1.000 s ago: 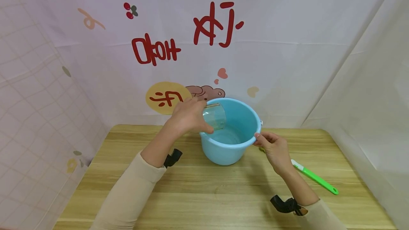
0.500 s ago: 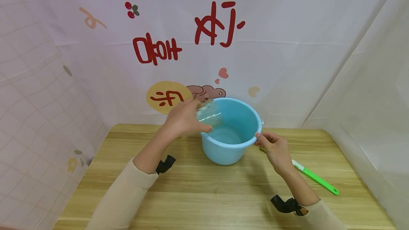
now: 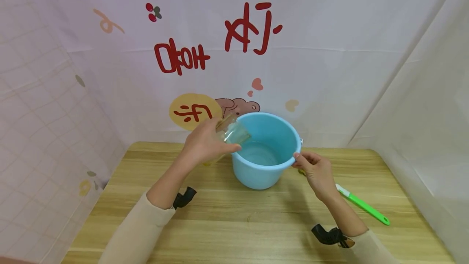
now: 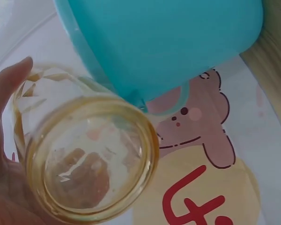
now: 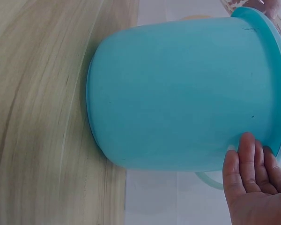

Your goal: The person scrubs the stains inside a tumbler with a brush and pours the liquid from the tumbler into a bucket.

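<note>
My left hand point(image 3: 205, 139) grips a clear glass cup point(image 3: 236, 133) above the left rim of a light blue bucket. The cup is tilted, its mouth toward the bucket's inside. In the left wrist view, the cup point(image 4: 91, 161) shows a round amber-tinted base and faceted sides, with fingers visible through the glass. The bucket point(image 3: 258, 176) stands upright on the table. My right hand point(image 3: 316, 174) pinches its right rim, thumb on top. In the right wrist view, the fingers of the right hand point(image 5: 260, 187) lie against the outer wall just under the rim.
A green-handled tool with a white neck point(image 3: 366, 207) lies on the wooden table point(image 3: 242, 227) right of the bucket, its far end hidden by the right hand. A white printed curtain point(image 3: 329, 72) hangs close behind the bucket and along both sides.
My left hand has drawn the glass cup left and back, from inside the bucket's mouth to over its left rim, tipping its base up. The right hand and bucket stay put.
</note>
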### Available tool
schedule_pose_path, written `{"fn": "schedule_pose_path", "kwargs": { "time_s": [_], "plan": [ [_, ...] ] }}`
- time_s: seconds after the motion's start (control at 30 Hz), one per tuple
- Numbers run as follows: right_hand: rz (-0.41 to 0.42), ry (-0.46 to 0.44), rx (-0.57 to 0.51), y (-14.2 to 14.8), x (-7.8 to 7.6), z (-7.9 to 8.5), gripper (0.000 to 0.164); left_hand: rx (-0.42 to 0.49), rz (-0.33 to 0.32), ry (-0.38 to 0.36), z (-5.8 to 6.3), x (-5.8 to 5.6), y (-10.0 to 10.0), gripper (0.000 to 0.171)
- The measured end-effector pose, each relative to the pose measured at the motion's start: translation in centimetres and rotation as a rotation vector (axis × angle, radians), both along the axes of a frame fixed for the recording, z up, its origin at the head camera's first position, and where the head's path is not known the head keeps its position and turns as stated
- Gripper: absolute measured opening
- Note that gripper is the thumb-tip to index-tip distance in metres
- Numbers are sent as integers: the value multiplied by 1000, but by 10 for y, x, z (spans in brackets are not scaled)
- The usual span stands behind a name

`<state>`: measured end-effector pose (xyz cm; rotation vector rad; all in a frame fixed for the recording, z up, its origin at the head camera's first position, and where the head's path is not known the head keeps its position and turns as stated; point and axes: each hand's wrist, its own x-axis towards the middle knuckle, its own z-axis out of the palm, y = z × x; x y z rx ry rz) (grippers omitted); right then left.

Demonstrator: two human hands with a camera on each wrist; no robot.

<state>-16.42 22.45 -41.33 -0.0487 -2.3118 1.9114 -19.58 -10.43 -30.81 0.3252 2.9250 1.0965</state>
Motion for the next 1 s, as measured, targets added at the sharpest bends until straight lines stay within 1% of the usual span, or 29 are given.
{"fn": "schedule_pose_path", "kwargs": {
  "time_s": [0.1, 0.2, 0.33, 0.43, 0.6, 0.63, 0.7, 0.8, 0.87, 1.0],
  "plan": [
    [0, 3, -3, 1, 0, -1, 44, 37, 25, 2, -4, 2, -2, 87],
    [1, 7, -4, 1, 0, -1, 44, 70, 52, 7, -8, 3, -3, 92],
    [-1, 7, -1, 1, 0, -1, 44, 86, 80, 6, -13, 6, -5, 101],
    [-3, 3, 3, 2, 1, -1, 44, 87, 98, 10, -16, 8, -7, 102],
    [0, 1, 10, 2, 1, 1, 45, 128, 119, 22, -22, 13, -12, 104],
    [0, 2, 12, 1, 1, 1, 45, 143, 122, 27, -23, 14, -13, 104],
    [0, 3, 15, 1, 1, 1, 45, 171, 122, 43, -27, 15, -14, 94],
    [2, 5, 15, 1, 1, 1, 45, 195, 121, 86, -32, 17, -16, 82],
    [4, 7, 13, 1, 0, 1, 44, 205, 119, 110, -37, 17, -17, 77],
    [6, 12, 10, 1, 0, 0, 44, 241, 125, 123, -44, 21, -19, 75]
  ]
}}
